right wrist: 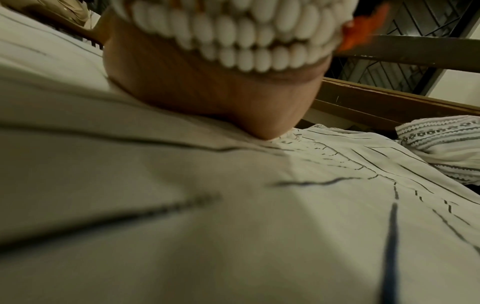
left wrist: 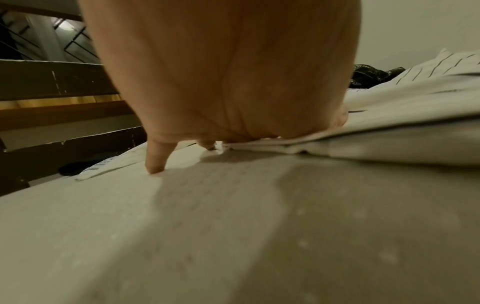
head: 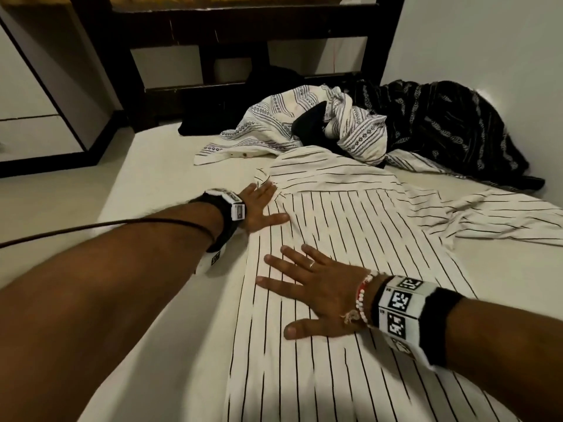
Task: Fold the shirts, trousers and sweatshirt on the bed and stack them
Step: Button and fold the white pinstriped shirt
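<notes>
While your left hand [head: 259, 208] and right hand [head: 310, 287] press flat, fingers spread wide, on one striped shirt [head: 350, 239] mid-bed [head: 152, 166], three more garments (patterned white [head: 274, 123], two dark) sit crumpled beyond.

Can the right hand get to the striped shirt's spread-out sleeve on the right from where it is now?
Probably yes. The right hand lies flat and holds nothing on the striped shirt, and the sleeve lies open on the bed with nothing over it. The clothes pile sits farther back.

Bare mattress [head: 170, 166] left (clothes pile [head: 350, 126] beyond).
</notes>
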